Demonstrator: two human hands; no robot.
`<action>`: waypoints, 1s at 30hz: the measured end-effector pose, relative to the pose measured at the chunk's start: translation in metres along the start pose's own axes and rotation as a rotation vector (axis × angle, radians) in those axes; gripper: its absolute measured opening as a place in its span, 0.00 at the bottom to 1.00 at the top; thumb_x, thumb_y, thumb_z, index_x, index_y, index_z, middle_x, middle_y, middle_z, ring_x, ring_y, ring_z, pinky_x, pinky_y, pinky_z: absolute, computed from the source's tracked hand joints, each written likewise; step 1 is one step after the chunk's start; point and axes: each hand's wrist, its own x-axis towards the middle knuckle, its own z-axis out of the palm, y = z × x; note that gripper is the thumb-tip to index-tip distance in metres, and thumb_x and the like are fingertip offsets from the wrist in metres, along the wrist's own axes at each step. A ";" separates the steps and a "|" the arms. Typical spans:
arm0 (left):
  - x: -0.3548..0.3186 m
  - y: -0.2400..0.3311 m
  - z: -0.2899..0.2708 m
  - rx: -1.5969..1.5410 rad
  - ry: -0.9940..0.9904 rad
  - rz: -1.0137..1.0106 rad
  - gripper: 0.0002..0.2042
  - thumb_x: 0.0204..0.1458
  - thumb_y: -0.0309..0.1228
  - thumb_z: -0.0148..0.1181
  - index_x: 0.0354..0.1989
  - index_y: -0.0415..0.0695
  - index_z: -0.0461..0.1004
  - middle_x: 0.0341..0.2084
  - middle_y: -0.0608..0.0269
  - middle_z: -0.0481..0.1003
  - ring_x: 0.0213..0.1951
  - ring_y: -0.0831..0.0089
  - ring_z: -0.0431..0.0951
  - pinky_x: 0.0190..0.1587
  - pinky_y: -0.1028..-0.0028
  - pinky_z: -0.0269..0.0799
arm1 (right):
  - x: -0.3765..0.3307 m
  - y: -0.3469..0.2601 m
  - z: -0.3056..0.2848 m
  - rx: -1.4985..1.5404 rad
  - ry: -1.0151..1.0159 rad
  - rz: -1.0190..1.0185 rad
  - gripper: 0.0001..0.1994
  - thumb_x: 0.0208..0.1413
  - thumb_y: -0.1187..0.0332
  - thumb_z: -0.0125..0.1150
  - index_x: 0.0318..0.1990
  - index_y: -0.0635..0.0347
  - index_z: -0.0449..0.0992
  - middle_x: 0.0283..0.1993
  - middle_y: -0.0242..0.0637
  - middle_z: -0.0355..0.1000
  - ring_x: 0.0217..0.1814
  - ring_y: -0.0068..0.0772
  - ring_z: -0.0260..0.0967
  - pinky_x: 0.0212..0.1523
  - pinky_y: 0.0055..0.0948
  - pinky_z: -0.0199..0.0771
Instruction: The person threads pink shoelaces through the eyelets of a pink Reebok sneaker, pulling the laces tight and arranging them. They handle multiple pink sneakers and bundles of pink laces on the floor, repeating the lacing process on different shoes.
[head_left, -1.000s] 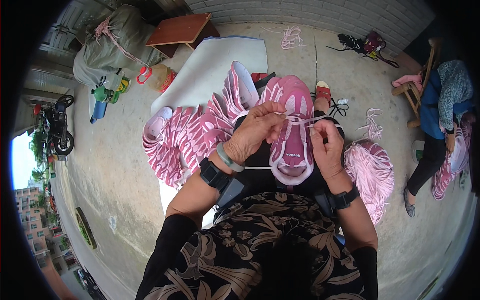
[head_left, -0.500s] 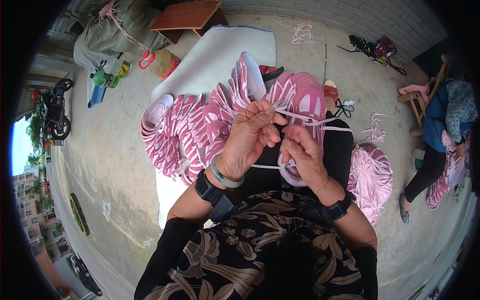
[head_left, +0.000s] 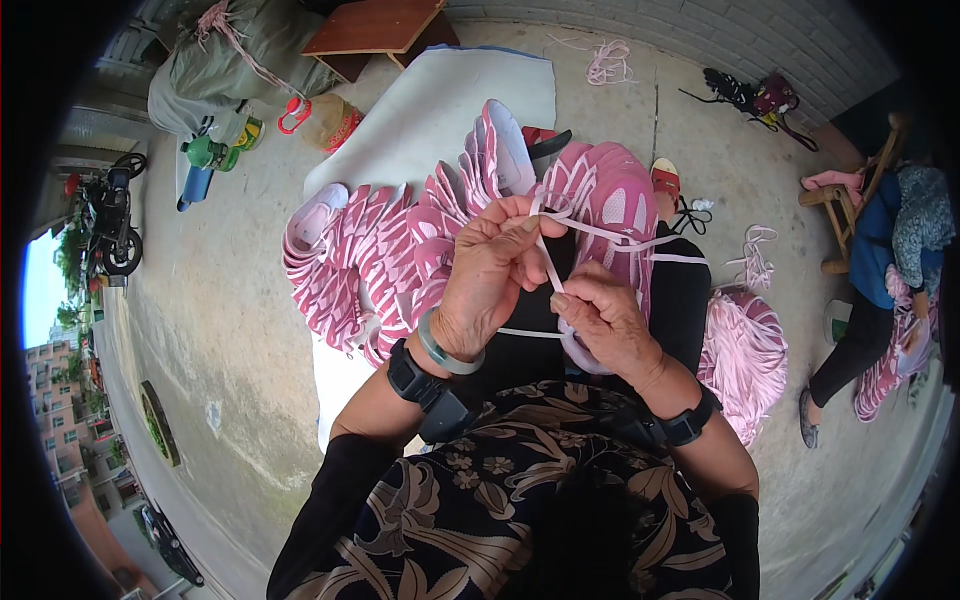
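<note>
Over your lap: your left hand [head_left: 492,272] is raised and curled, knuckles up, fingers closed on a thin pale pink flat shoelace [head_left: 548,262] that loops by your thumb.
Right hand: your right hand [head_left: 602,322] sits lower and just beside the left, fingertips pinched on the same lace where it hangs down.
Lace run: from the loop it stretches right across the pink mesh shoe upper [head_left: 618,215] that rests on your knees, under and behind both hands.
Wrists: a grey-green smooth bangle [head_left: 440,352] and a black band on your left; a black band on your right.
Textures: the upper is woven pink with white stripes; a heap of matching striped pink uppers [head_left: 370,255] lies fanned on a white sheet [head_left: 440,105] over rough concrete.
Right of you: a bundle of pink laces [head_left: 745,355] lies near your knee.
Change: against half a second ago, your hands have drawn slightly apart, and the loop now shows clear of your left fingers.
</note>
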 end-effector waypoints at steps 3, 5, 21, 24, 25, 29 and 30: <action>0.002 -0.008 -0.014 0.047 0.102 0.002 0.04 0.56 0.24 0.47 0.37 0.39 0.67 0.32 0.56 0.76 0.14 0.82 0.67 0.16 0.85 0.62 | -0.005 -0.001 -0.003 0.090 0.002 0.042 0.06 0.54 0.72 0.54 0.32 0.66 0.71 0.22 0.36 0.67 0.24 0.23 0.64 0.26 0.24 0.64; -0.002 -0.014 -0.024 0.077 0.163 -0.075 0.07 0.57 0.31 0.49 0.34 0.40 0.68 0.29 0.54 0.76 0.13 0.82 0.68 0.14 0.85 0.63 | -0.008 -0.013 -0.010 0.188 -0.102 0.270 0.07 0.55 0.70 0.53 0.31 0.66 0.71 0.20 0.34 0.66 0.21 0.20 0.63 0.24 0.22 0.63; 0.008 -0.050 -0.002 0.076 -0.239 -0.430 0.09 0.54 0.31 0.54 0.28 0.39 0.72 0.16 0.67 0.71 0.13 0.84 0.69 0.12 0.85 0.61 | -0.005 0.001 -0.051 -0.210 -0.119 0.110 0.16 0.51 0.66 0.57 0.47 0.62 0.66 0.26 0.42 0.69 0.21 0.31 0.66 0.25 0.28 0.67; 0.027 -0.056 -0.002 0.393 -0.057 -0.209 0.10 0.55 0.32 0.53 0.26 0.38 0.72 0.15 0.69 0.69 0.14 0.85 0.67 0.13 0.84 0.62 | 0.010 0.021 -0.059 -0.642 -0.033 -0.161 0.13 0.47 0.69 0.56 0.42 0.59 0.72 0.30 0.41 0.68 0.30 0.44 0.68 0.30 0.35 0.67; 0.031 -0.059 -0.001 0.550 0.005 -0.115 0.11 0.56 0.32 0.52 0.25 0.38 0.72 0.14 0.71 0.67 0.14 0.86 0.65 0.13 0.84 0.61 | 0.013 0.022 -0.060 -0.751 -0.060 -0.177 0.13 0.46 0.71 0.55 0.43 0.59 0.72 0.30 0.40 0.67 0.31 0.44 0.67 0.31 0.35 0.66; 0.046 -0.074 -0.007 0.692 0.029 -0.012 0.11 0.54 0.31 0.53 0.24 0.37 0.71 0.12 0.67 0.68 0.13 0.82 0.66 0.15 0.80 0.61 | 0.022 0.038 -0.065 -0.827 -0.016 -0.129 0.16 0.45 0.76 0.50 0.44 0.56 0.73 0.31 0.38 0.65 0.31 0.44 0.65 0.33 0.38 0.65; 0.049 -0.078 -0.008 0.755 0.024 0.064 0.11 0.55 0.31 0.53 0.23 0.38 0.70 0.12 0.69 0.67 0.13 0.84 0.65 0.15 0.82 0.60 | 0.024 0.041 -0.066 -0.791 0.021 -0.114 0.16 0.45 0.77 0.50 0.44 0.56 0.73 0.31 0.38 0.65 0.31 0.44 0.66 0.33 0.38 0.66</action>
